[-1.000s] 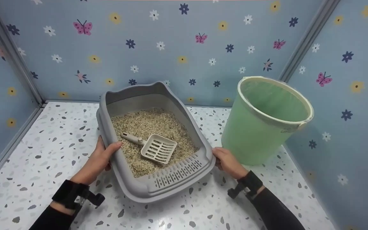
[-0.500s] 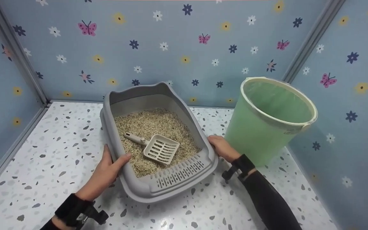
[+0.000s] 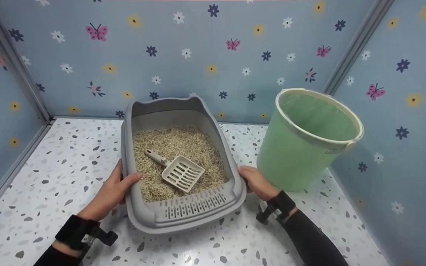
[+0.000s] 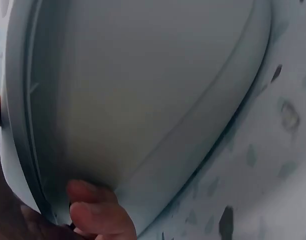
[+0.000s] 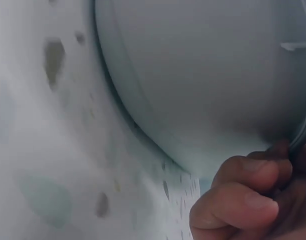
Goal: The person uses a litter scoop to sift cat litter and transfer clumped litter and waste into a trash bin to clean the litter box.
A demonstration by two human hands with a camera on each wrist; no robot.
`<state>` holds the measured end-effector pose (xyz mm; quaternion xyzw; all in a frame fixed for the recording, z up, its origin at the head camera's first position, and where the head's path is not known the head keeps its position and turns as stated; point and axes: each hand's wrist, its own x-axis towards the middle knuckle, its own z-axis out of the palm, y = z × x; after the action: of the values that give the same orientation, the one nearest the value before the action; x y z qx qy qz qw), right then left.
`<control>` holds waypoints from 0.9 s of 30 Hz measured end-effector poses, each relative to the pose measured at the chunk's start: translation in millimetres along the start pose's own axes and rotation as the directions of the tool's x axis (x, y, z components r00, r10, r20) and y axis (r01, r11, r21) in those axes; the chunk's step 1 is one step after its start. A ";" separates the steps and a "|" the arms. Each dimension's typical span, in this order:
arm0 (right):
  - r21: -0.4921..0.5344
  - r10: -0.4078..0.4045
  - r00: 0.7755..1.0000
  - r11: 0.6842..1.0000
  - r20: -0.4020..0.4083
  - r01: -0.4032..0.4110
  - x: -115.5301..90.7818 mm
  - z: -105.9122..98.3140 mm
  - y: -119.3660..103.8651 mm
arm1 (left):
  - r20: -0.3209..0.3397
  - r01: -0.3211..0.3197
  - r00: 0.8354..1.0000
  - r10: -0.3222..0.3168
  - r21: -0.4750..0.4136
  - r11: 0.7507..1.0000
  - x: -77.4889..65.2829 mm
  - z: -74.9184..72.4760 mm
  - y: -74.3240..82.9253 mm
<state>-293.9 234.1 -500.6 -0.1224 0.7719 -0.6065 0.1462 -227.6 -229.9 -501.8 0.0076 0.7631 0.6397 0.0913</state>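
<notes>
A grey litter box [image 3: 198,221] stands on the speckled tabletop, part-filled with tan granular litter [image 3: 183,138]. Across the litter lies a beige slotted litter scoop [image 3: 182,173], its handle toward the upper left. My left hand [image 3: 111,192] grips the box's left rim, thumb over the top and fingers curled beneath, as the left wrist view shows against the box's outer wall [image 4: 143,90]. On the opposite side my right hand [image 3: 258,181] holds the right rim near the front corner. Curled fingers [image 5: 238,200] show under that rim in the right wrist view.
A pale green bin [image 3: 290,155] with a cream rim and a clear liner stands close to the right of the box. Blue flowered panels [image 3: 198,44] enclose the table at the back and both sides. Both wrists wear black straps with small mounts.
The litter box has turned, so its back end has swung right and its front edge left. My right hand has shifted slightly left with the rim. The scoop has turned slightly with the box.
</notes>
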 end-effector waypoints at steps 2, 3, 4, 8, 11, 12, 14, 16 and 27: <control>0.029 0.001 1.000 1.000 -0.001 -0.001 -4.0 5.3 0.6 | 0.005 0.000 1.000 0.000 0.024 1.000 2.5 -6.9 -0.9; 0.041 -0.003 1.000 0.999 -0.001 0.003 -6.5 8.1 0.4 | 0.008 -0.002 1.000 0.002 0.035 0.999 3.6 -9.6 -1.3; 0.044 -0.008 1.000 0.999 -0.006 0.009 -8.6 10.6 0.8 | 0.010 -0.007 1.000 0.007 0.037 0.999 4.9 -12.0 -2.0; 0.048 -0.022 1.000 0.999 -0.009 0.023 -16.8 20.2 1.7 | 0.017 -0.052 0.999 0.052 0.024 0.998 10.3 -18.9 -4.6; 0.056 -0.028 1.000 0.998 0.009 0.028 -21.8 24.5 2.2 | 0.021 -0.091 0.996 0.091 0.013 0.996 15.1 -22.4 -6.1; 0.060 -0.034 0.999 0.998 0.019 0.033 -23.1 25.3 2.0 | 0.022 -0.101 0.995 0.100 0.011 0.995 16.4 -23.3 -6.4; 0.071 -0.037 0.999 0.997 0.035 0.034 -24.3 25.4 1.5 | 0.024 -0.107 0.994 0.106 0.015 0.994 17.4 -24.1 -5.8; 0.056 -0.032 0.999 0.998 0.036 0.030 -23.4 23.9 0.4 | 0.036 -0.105 0.994 0.104 0.023 0.994 16.1 -23.5 -5.0; -0.047 0.002 0.996 0.999 -0.090 -0.007 21.2 15.7 -6.1 | 0.042 -0.069 0.997 0.068 0.025 0.997 -11.5 -11.5 -0.5</control>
<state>-307.6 210.8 -499.8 -0.0966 0.7921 -0.5926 0.1097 -217.9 -242.7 -498.9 0.0482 0.7688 0.6320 0.0850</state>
